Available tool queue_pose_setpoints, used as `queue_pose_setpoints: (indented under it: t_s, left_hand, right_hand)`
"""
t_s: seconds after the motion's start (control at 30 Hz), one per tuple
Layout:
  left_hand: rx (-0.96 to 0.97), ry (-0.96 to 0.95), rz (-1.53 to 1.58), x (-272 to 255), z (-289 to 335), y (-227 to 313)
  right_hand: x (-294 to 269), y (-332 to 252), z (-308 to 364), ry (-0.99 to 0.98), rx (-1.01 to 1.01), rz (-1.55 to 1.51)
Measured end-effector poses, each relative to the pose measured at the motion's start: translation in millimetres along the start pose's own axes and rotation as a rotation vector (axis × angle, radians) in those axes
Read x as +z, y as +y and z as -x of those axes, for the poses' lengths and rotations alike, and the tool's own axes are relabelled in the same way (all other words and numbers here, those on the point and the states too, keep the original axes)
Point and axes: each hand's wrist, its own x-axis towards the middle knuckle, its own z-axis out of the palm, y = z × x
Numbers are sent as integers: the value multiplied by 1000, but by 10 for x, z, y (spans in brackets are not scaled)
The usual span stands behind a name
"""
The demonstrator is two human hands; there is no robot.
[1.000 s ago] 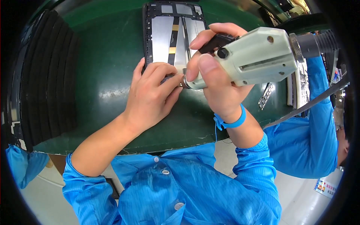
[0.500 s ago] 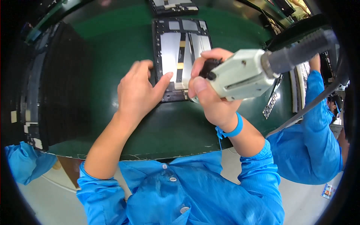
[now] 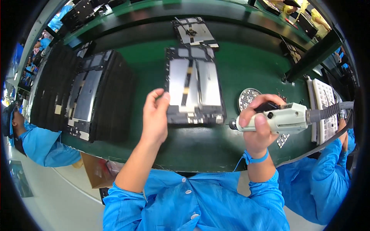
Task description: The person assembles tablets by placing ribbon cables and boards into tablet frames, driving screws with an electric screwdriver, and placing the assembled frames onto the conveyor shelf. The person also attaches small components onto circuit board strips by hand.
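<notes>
My left hand is at the left edge of an open tablet with a black frame and silver inner plates. Its thumb and curled fingers close together on that edge; the fingertips are partly hidden. My right hand is wrapped round a pale electric screwdriver, whose ribbed grey cable sleeve runs off to the right. The screwdriver lies nearly level, its nose pointing left, just off the tablet's lower right corner. Beyond my right hand is a round dish of small metal parts, probably screws.
Tall stacks of similar tablets stand at the left on the green table. Another opened tablet lies behind mine. White trays and a dark post are at the right. Co-workers in blue sit on both sides.
My view has tilted upward, showing more of the table. The screwdriver has moved from the tablet's lower edge to its right and levelled out. My left thumb has drawn back to the tablet's edge.
</notes>
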Motion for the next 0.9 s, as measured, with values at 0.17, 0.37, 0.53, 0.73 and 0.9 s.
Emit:
queue_pose_setpoints:
  t_s: [0.17,0.37,0.53,0.73,0.9]
  left_hand:
    - [36,140,158,25,-995,382]
    - [-36,317,462,-341,-2364,403]
    - [341,440,783,-299,-2495,376]
    - [773,808,-807,224,-2311,-187]
    - [49,434,-1437,439,-2472,30]
  right_hand:
    - [-71,35,-53,36,0,13]
    - [-107,103,-47,95,108,90]
    - [-222,132,-46,98,107,85]
    - [-220,199,-70,62,94,96]
    - [-159,249,-13,91,146,166]
